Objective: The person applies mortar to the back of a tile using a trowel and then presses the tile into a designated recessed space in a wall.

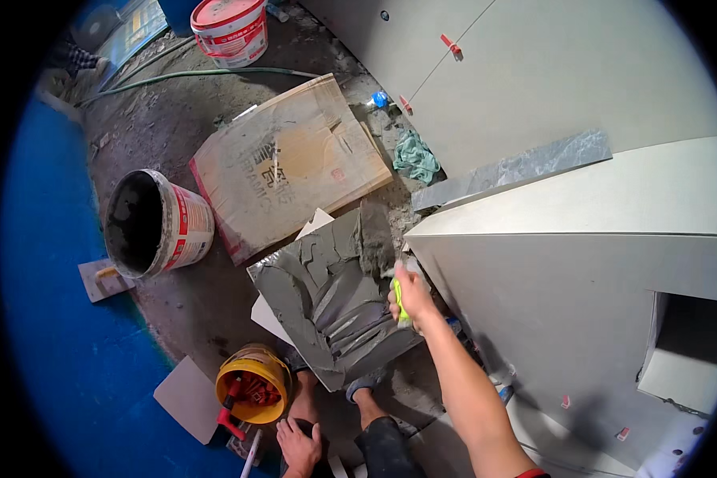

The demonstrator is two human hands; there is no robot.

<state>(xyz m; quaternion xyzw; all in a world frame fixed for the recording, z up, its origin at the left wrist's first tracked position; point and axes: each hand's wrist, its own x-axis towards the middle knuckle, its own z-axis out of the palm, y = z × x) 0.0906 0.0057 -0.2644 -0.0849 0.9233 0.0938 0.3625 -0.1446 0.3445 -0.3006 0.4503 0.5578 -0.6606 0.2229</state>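
My right hand (410, 299) grips the lime-green handle (398, 296) of a trowel; its blade, coated in grey mortar, is at the upper right part of a tile (303, 303) covered in ridged, smeared grey mortar. My left hand (299, 446) lies low in the picture near my left knee, fingers apart and holding nothing. Just above it is a yellow bucket (259, 410) with red pieces inside and a red-handled tool (225, 416) at its edge.
Cardboard (255, 199) lies above the tile. A mortar bucket (187, 227), flat trowel (92, 287), blue sheet (56, 342) and loose tile (185, 398) are left; a lidded bucket (229, 44) stands behind. A grey stone strip (510, 169) rests along the tiled ledge (534, 295), beside a green cloth (414, 155).
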